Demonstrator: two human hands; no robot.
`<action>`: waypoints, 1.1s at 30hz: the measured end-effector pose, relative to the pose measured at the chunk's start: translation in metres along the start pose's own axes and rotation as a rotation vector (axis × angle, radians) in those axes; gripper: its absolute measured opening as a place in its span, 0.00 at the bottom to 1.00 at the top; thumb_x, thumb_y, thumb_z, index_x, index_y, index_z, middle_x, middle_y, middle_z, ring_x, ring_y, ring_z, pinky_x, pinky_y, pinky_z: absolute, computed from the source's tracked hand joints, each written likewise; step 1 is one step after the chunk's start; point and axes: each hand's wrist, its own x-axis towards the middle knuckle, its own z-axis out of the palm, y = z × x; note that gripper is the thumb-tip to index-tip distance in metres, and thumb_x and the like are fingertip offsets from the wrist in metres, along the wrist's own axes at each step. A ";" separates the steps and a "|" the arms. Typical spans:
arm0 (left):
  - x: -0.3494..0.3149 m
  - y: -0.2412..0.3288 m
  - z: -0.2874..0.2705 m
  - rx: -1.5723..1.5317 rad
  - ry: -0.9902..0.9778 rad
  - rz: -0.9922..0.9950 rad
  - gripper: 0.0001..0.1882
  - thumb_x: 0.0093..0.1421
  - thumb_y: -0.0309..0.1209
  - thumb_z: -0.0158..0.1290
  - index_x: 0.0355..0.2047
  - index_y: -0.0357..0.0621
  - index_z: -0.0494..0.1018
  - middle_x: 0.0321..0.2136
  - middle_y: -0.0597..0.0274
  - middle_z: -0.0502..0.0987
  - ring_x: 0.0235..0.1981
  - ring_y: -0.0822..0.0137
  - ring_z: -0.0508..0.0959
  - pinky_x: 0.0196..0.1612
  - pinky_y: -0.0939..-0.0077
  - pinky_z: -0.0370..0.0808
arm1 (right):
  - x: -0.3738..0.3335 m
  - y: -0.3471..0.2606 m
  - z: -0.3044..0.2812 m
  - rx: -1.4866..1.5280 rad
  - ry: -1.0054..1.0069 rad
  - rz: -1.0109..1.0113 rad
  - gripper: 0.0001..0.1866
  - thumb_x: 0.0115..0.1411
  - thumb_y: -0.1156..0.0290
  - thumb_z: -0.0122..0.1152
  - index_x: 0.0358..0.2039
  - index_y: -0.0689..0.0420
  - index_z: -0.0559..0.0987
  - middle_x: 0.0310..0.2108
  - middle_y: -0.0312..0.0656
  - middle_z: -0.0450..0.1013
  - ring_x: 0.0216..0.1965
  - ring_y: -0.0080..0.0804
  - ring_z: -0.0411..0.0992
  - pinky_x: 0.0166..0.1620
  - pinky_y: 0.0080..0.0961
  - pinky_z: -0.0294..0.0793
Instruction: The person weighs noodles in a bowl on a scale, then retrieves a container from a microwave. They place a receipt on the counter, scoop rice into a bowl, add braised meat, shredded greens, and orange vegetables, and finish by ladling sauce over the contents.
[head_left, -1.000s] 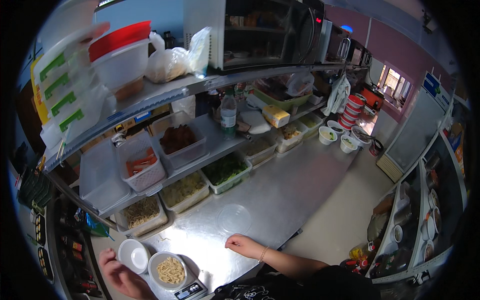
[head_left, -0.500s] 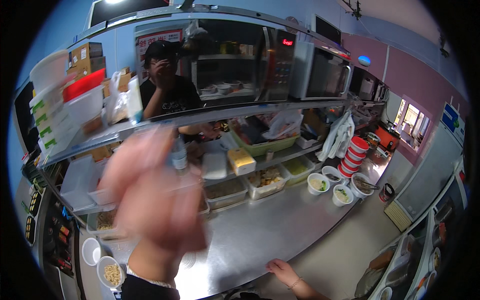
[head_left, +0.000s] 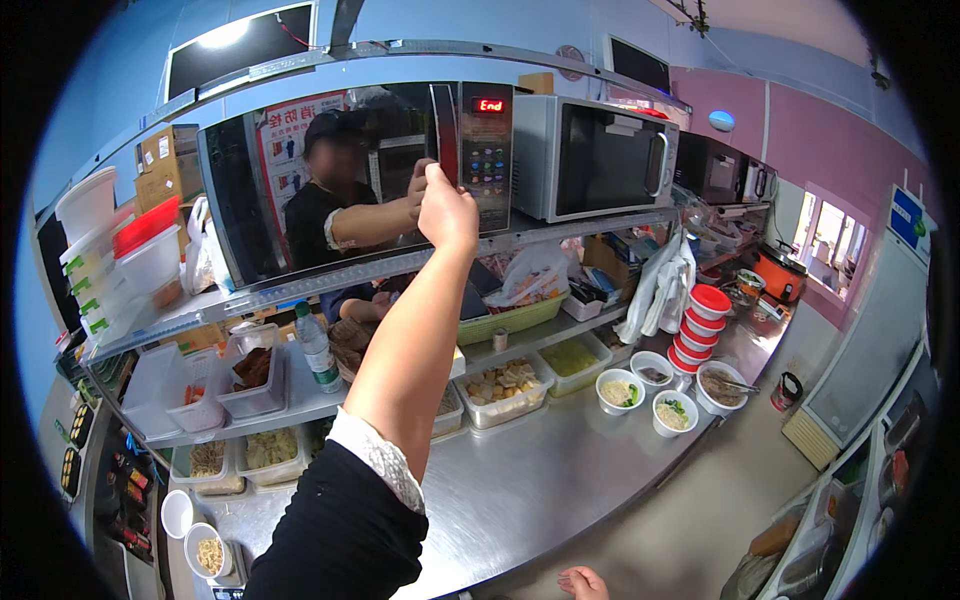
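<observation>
My left hand (head_left: 447, 205) is raised to the upper shelf, fingers closed around the vertical door handle (head_left: 441, 125) of a microwave (head_left: 330, 190) with a dark mirror-like door. The door reflects the person and the raised arm. The control panel (head_left: 487, 150), with a red lit display, is just right of the hand. My black-sleeved left forearm crosses the middle of the picture. My right hand (head_left: 585, 583) shows only partly at the bottom edge, by the front of the steel counter (head_left: 520, 480); its fingers are cut off from view.
A second microwave (head_left: 600, 155) stands to the right. Ingredient trays (head_left: 500, 385) and a bottle (head_left: 317, 345) line the lower shelf. Filled white bowls (head_left: 620, 390) and stacked red-lidded tubs (head_left: 700, 325) sit at right. A noodle bowl (head_left: 208, 552) rests on a scale at lower left.
My left hand left the bowls at lower left, swept up past the camera and closed on the microwave door handle. The view tilted upward. My right hand slid toward the bottom edge.
</observation>
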 end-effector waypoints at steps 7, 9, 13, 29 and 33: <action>-0.053 0.021 -0.094 -0.379 -0.134 0.243 0.22 0.57 0.27 0.52 0.51 0.41 0.60 0.39 0.42 0.74 0.41 0.46 0.76 0.42 0.58 0.73 | 0.050 -0.027 -0.008 -0.048 -0.067 0.127 0.11 0.67 0.68 0.48 0.41 0.63 0.75 0.37 0.41 0.75 0.38 0.26 0.74 0.45 0.23 0.74; -0.096 0.009 -0.173 -0.549 -0.224 0.409 0.34 0.56 0.22 0.52 0.61 0.35 0.52 0.50 0.47 0.65 0.53 0.54 0.69 0.51 0.65 0.67 | 0.081 -0.053 0.006 -0.149 -0.127 0.113 0.10 0.66 0.68 0.51 0.40 0.62 0.76 0.36 0.38 0.76 0.36 0.22 0.72 0.42 0.19 0.72; -0.156 -0.014 -0.323 -0.684 -0.031 0.266 0.43 0.55 0.41 0.47 0.67 0.45 0.41 0.61 0.50 0.52 0.59 0.55 0.59 0.60 0.59 0.61 | 0.150 -0.141 0.067 -0.216 -0.354 -0.365 0.08 0.64 0.72 0.53 0.42 0.60 0.76 0.34 0.34 0.74 0.38 0.19 0.71 0.43 0.17 0.70; -0.213 -0.051 -0.420 -0.501 0.510 0.020 0.52 0.49 0.43 0.56 0.69 0.44 0.40 0.68 0.43 0.42 0.70 0.49 0.42 0.65 0.54 0.58 | 0.368 -0.507 0.383 -0.338 -0.360 -0.211 0.21 0.63 0.50 0.49 0.43 0.56 0.72 0.34 0.39 0.68 0.28 0.25 0.69 0.32 0.22 0.79; -0.245 -0.062 -0.402 -0.314 0.720 -0.069 0.48 0.48 0.48 0.55 0.67 0.49 0.48 0.68 0.48 0.46 0.66 0.51 0.51 0.66 0.53 0.49 | 0.386 -0.507 0.397 -0.250 -0.416 -0.130 0.19 0.63 0.53 0.50 0.46 0.52 0.73 0.39 0.38 0.68 0.34 0.28 0.69 0.31 0.26 0.80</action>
